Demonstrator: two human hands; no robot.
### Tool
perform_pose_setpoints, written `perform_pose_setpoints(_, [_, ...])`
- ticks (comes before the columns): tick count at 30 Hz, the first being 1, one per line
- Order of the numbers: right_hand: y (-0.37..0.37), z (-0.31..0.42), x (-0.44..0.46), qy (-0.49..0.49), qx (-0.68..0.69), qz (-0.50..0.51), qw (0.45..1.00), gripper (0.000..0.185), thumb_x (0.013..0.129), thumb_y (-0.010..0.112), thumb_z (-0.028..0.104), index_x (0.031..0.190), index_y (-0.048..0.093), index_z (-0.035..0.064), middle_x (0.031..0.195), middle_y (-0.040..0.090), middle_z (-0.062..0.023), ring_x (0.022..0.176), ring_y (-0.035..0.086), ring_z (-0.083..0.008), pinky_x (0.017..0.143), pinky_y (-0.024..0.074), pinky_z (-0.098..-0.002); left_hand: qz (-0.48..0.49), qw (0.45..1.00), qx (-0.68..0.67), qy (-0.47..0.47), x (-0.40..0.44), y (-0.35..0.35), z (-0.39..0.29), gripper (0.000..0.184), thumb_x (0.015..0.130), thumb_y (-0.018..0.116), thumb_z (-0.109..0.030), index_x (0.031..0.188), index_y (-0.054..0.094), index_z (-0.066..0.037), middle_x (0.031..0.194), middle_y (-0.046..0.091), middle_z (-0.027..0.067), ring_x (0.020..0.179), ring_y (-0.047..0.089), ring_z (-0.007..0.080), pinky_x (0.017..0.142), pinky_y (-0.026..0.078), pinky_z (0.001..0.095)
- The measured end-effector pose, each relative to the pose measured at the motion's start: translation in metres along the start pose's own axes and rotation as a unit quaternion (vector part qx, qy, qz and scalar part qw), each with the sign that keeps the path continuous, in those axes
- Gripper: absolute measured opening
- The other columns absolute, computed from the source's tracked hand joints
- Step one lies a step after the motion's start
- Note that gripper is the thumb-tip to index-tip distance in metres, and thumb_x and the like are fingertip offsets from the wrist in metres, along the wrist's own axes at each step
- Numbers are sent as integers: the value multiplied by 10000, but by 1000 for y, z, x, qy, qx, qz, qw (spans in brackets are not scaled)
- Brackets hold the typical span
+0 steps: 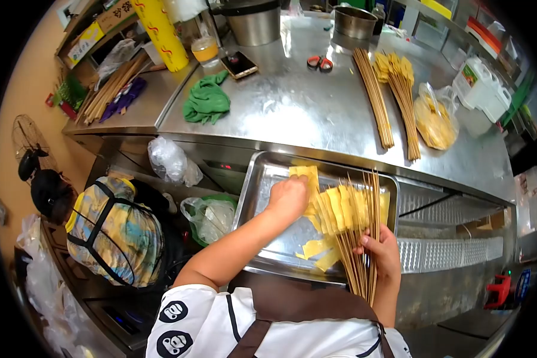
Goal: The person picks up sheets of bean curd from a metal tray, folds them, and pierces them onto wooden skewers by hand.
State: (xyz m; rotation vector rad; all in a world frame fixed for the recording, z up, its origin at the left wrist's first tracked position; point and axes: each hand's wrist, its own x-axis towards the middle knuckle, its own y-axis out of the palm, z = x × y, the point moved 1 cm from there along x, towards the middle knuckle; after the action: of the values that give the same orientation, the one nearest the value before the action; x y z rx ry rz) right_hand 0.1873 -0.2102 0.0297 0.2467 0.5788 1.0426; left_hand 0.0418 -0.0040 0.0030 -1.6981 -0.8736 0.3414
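Note:
My right hand [380, 249] is wrapped round a bundle of thin wooden skewers [358, 268], held over the right side of a steel tray [243, 209]. Folded yellow food sheets [340, 209] are threaded on the upper part of many skewers; other skewers in the hand look bare. My left hand [291, 196] is closed at a flat yellow sheet [306, 173] near the tray's far edge, its fingertips mostly hidden behind the knuckles. Below the bundle, loose yellow pieces [314, 247] lie on the tray bottom.
On the steel counter [280, 89] are bare skewers [373, 98], a loaded skewer bundle [403, 95], a bag of yellow sheets [435, 119], scissors [320, 64], a phone [240, 64] and a green cloth [207, 98]. Another person [116, 227] is bent down at the left.

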Motion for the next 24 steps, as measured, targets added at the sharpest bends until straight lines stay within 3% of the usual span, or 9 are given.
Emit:
perform_pose_setpoints(1, [1, 0, -1, -4, -15, -1, 1000, 197, 771, 602, -30, 887, 454, 30, 696, 522, -54, 573, 547, -148, 579, 494, -288, -7, 1000, 4, 1, 2, -6, 1, 185, 797, 577, -195, 845, 592, -17, 734, 602, 174, 643, 607, 356, 565, 496, 419])
perform_pose_setpoints(3, [5, 5, 2, -11, -27, -5, 1000, 208, 765, 609, -32, 888, 453, 29, 696, 523, -55, 577, 547, -147, 576, 488, -285, -70, 978, -161, -113, 6, -17, 4, 159, 858, 532, -173, 852, 557, -17, 749, 624, 118, 665, 627, 234, 549, 476, 352])
perform_pose_setpoints(4, [9, 6, 0, -3, -25, -12, 1000, 215, 760, 616, -33, 886, 454, 28, 695, 523, -57, 584, 550, -147, 578, 483, -286, -85, 853, -484, -174, 14, -7, 12, 154, 886, 538, -186, 883, 549, -32, 784, 636, 75, 653, 607, 142, 546, 459, 297])
perform_pose_setpoints(5, [10, 6, -3, 9, -27, -20, 999, 221, 754, 623, -34, 884, 455, 27, 694, 523, -58, 591, 552, -147, 579, 478, -287, -45, 758, -618, -203, 14, 0, 16, 133, 883, 558, -164, 934, 539, -43, 799, 636, 39, 656, 580, 84, 559, 449, 244])
perform_pose_setpoints(7, [3, -2, 0, -15, -41, 2, 999, 240, 742, 640, -17, 905, 468, 21, 692, 536, -60, 576, 568, -163, 573, 485, -284, 7, 694, -673, -256, 18, -24, -3, 152, 871, 566, -116, 994, 512, -46, 837, 642, 38, 697, 599, 92, 588, 468, 229])
perform_pose_setpoints(9, [5, -2, 1, -3, -42, 0, 999, 235, 745, 633, -28, 908, 470, 19, 690, 546, -67, 582, 575, -164, 570, 483, -271, 26, 664, -716, -214, 23, -23, -10, 220, 843, 585, -62, 1038, 485, -45, 879, 646, 51, 747, 616, 111, 622, 491, 239])
perform_pose_setpoints(15, [6, 1, 1, 7, -39, -3, 999, 243, 738, 638, -47, 909, 475, 12, 699, 578, -86, 587, 594, -173, 562, 487, -262, 36, 675, -713, -190, 34, -18, -22, 242, 836, 573, -20, 1055, 468, -30, 935, 649, 72, 768, 626, 123, 634, 501, 239])
perform_pose_setpoints(17, [6, 0, 2, 14, -40, -6, 999, 245, 737, 641, -45, 909, 475, 11, 699, 579, -86, 592, 597, -175, 562, 490, -263, 20, 670, -721, -178, 35, -24, -28, 225, 840, 565, -5, 1045, 472, -19, 948, 642, 108, 806, 640, 170, 695, 546, 309])
perform_pose_setpoints(24, [10, 2, 2, 14, -57, -14, 998, 237, 746, 647, -32, 907, 479, 14, 720, 575, -65, 592, 593, -136, 565, 488, -239, 4, 677, -725, -130, 30, -31, -35, 236, 863, 523, 20, 1087, 451, 12, 956, 644, 128, 825, 623, 139, 707, 504, 247])
